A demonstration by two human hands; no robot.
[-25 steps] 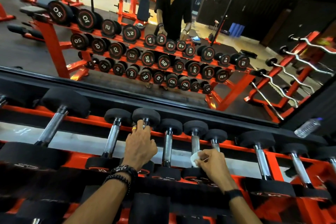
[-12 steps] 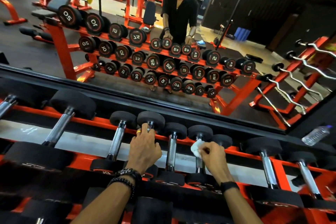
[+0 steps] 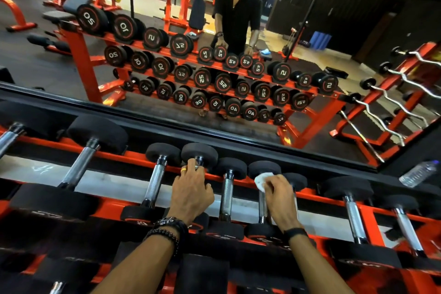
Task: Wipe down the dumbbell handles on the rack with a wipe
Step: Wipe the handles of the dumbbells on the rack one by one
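Two hands work here: the right hand [image 3: 278, 200] pinches a soft, crumpled white wipe [image 3: 260, 181] on a shiny metal dumbbell handle [image 3: 262, 207]. The left hand [image 3: 191, 194] curls around the next bar. Round black weights sit on the orange rack [image 3: 365, 219].

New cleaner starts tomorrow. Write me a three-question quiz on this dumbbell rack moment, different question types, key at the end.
1. True or false: the right hand holds the white wipe against a dumbbell handle.
2. Multiple choice: where is the left hand?
A. On the water bottle
B. Lying over a dumbbell on the top shelf, fingers reaching its far head
C. Hanging at the side
3. Fill in: the clear plastic bottle lies at the far ____ end of the rack, under the mirror.

Key: 1 true; 2 B; 3 right.
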